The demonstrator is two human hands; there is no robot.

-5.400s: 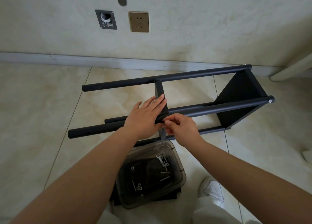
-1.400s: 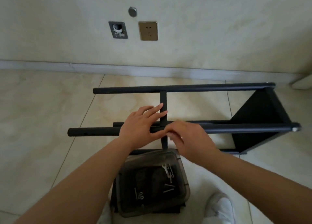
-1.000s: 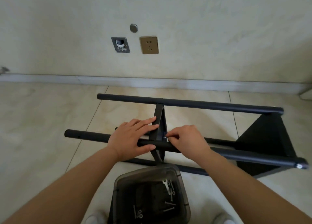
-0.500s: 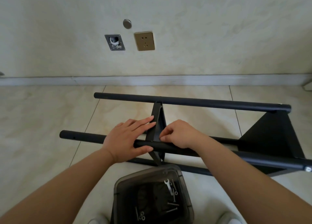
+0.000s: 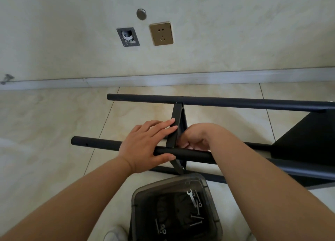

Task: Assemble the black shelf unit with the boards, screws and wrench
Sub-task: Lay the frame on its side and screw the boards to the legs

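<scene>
Steadying matte round pole [image 5: 101, 145], left hand [image 5: 145, 144], flat black board [image 5: 176, 126]

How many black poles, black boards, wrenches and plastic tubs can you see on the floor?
Poles: 4
Boards: 2
Wrench: 1
Tub: 1
Total: 8
</scene>
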